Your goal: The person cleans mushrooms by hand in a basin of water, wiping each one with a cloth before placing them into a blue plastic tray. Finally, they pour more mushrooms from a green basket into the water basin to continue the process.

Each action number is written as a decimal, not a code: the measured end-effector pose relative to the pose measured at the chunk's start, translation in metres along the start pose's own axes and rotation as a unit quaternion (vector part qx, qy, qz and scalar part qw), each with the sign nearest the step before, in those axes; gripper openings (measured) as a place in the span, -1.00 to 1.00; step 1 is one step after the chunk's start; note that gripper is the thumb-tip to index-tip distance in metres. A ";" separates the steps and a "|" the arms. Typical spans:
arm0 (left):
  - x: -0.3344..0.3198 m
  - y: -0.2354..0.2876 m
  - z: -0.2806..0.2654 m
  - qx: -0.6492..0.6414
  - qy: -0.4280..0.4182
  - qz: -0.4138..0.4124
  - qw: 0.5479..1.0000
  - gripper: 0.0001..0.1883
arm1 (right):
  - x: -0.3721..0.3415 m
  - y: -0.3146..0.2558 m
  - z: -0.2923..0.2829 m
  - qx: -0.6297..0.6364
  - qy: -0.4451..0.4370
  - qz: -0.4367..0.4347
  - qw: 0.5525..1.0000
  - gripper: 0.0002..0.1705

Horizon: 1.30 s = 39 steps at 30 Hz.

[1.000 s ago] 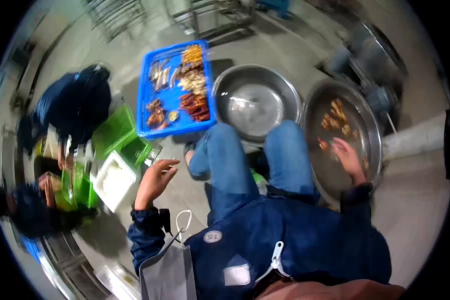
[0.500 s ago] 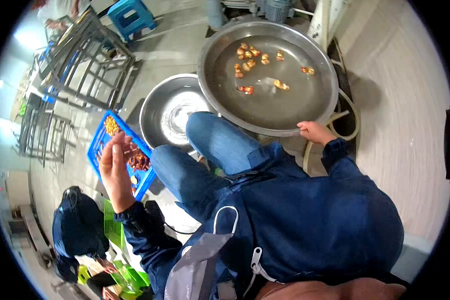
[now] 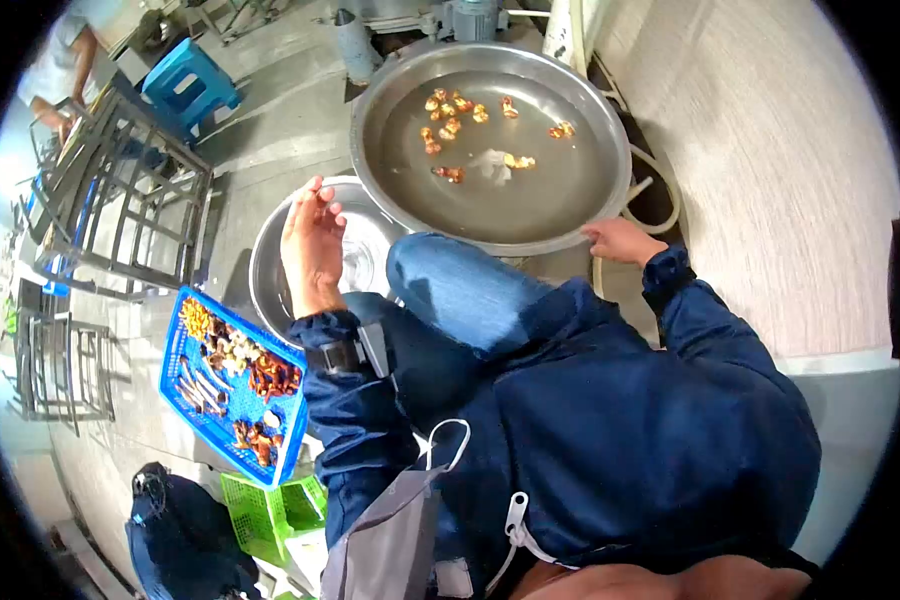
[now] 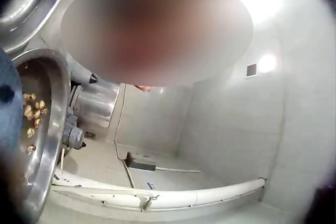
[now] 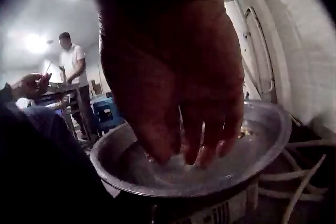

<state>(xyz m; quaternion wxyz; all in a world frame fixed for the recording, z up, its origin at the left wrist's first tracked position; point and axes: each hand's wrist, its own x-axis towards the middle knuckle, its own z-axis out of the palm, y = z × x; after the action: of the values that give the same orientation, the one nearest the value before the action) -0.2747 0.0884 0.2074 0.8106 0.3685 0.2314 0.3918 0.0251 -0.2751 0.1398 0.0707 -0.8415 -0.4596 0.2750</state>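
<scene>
My right hand [image 3: 622, 242] hovers at the near right rim of a large metal basin [image 3: 370, 130]. In the right wrist view, that hand [image 5: 178, 82] has its fingers hanging down over the basin [image 5: 126, 182], holding nothing. Shallow water in the basin surrounds several knobbly golden-brown pieces [image 3: 450, 127] and a reddish one [image 3: 448, 174]. My left hand [image 3: 313, 250] is raised, fingers loosely bent and holding nothing, above a smaller metal basin [image 3: 265, 270]. In the left wrist view that hand is not visible; the big basin [image 4: 58, 77] shows at the left.
A blue crate [image 3: 290, 460] with sorted brown, yellow and pale foods stands left of my legs. Green baskets [image 3: 260, 520] and a crouching person [image 3: 185, 545] are beyond it. A blue stool [image 3: 185, 85], metal frames [image 3: 135, 220] and a hose [image 3: 660, 220] lie around.
My view has turned toward the large basin. My right hand has come from inside that basin to its rim. My left hand has shifted from over the blue crate to the smaller basin.
</scene>
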 end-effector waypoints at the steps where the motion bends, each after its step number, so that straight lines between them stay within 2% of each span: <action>1: 0.007 -0.006 -0.001 -0.009 -0.010 -0.003 1.000 -0.72 | -0.008 -0.005 0.005 -0.014 -0.036 0.026 0.999 -0.50; 2: 0.018 -0.011 -0.003 -0.036 -0.017 -0.017 0.999 -0.74 | -0.010 0.006 0.021 0.019 -0.068 -0.001 0.997 -0.54; 3: 0.027 -0.017 -0.004 -0.048 0.002 -0.030 0.998 -0.75 | -0.009 0.013 0.043 0.015 -0.104 -0.006 0.994 -0.55; 5: 0.043 -0.022 -0.004 -0.056 -0.014 -0.043 0.997 -0.74 | -0.002 0.023 0.079 0.000 -0.185 -0.027 0.982 -0.56; 6: 0.044 -0.020 0.002 -0.027 -0.023 -0.041 0.999 -0.74 | 0.000 0.023 0.088 0.066 -0.201 -0.052 0.976 -0.55; 8: 0.050 -0.017 0.009 -0.020 -0.031 -0.027 0.999 -0.73 | 0.011 0.018 0.113 0.206 -0.241 -0.101 0.943 -0.54; 10: 0.054 -0.017 0.004 -0.012 -0.034 -0.008 0.999 -0.73 | 0.037 0.026 0.137 0.246 -0.344 -0.117 0.899 -0.55; 11: 0.059 -0.018 0.002 -0.008 -0.037 0.001 0.999 -0.73 | 0.050 0.011 0.133 0.264 -0.392 -0.122 0.873 -0.55; 12: 0.065 -0.019 -0.004 0.011 -0.021 -0.012 1.000 -0.71 | 0.059 -0.002 0.124 0.238 -0.403 -0.139 0.873 -0.58; 14: 0.067 -0.022 -0.013 0.031 0.014 -0.020 0.999 -0.71 | 0.088 0.004 0.139 0.076 -0.436 -0.218 0.870 -0.60; 16: 0.064 -0.026 -0.024 0.056 0.059 -0.033 0.996 -0.73 | 0.105 0.090 0.230 0.058 -0.437 -0.301 0.846 -0.62; 18: 0.061 -0.021 -0.028 0.098 0.103 -0.038 0.989 -0.74 | 0.105 0.066 0.220 0.029 -0.520 -0.229 0.822 -0.62; 21: 0.069 -0.038 -0.037 0.082 0.139 -0.021 0.987 -0.75 | 0.106 0.028 0.206 0.005 -0.587 -0.183 0.789 -0.61; 25: 0.095 -0.057 -0.018 0.067 0.059 -0.145 0.985 -0.69 | 0.100 0.012 0.204 -0.016 -0.617 -0.170 0.768 -0.60; 30: 0.092 -0.090 0.007 0.127 -0.050 -0.166 0.977 -0.66 | 0.059 0.011 0.207 -0.016 -0.579 -0.159 0.799 -0.57; 32: 0.082 -0.092 0.023 0.166 -0.088 -0.172 0.967 -0.66 | 0.035 0.010 0.197 -0.007 -0.537 -0.138 0.832 -0.56; 33: 0.080 -0.105 0.022 0.147 -0.113 -0.147 0.972 -0.65 | 0.026 0.006 0.183 -0.006 -0.500 -0.113 0.859 -0.56; 35: 0.073 -0.105 0.037 0.161 -0.109 -0.148 0.970 -0.66 | -0.003 0.002 0.133 -0.008 -0.367 -0.012 0.930 -0.54; 37: 0.063 -0.110 0.042 0.135 -0.119 -0.125 0.976 -0.69 | -0.047 0.008 0.086 0.009 -0.210 0.097 0.973 -0.52; 39: 0.046 -0.108 0.045 0.103 -0.094 -0.141 0.980 -0.73 | -0.092 0.062 0.043 0.023 -0.064 0.054 0.996 -0.49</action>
<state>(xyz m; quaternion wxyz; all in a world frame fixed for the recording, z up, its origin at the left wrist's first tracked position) -0.1673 0.0613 0.1468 0.8338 0.4484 0.2430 0.2111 0.0089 -0.3910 0.1176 0.0457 -0.8437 -0.4110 0.3424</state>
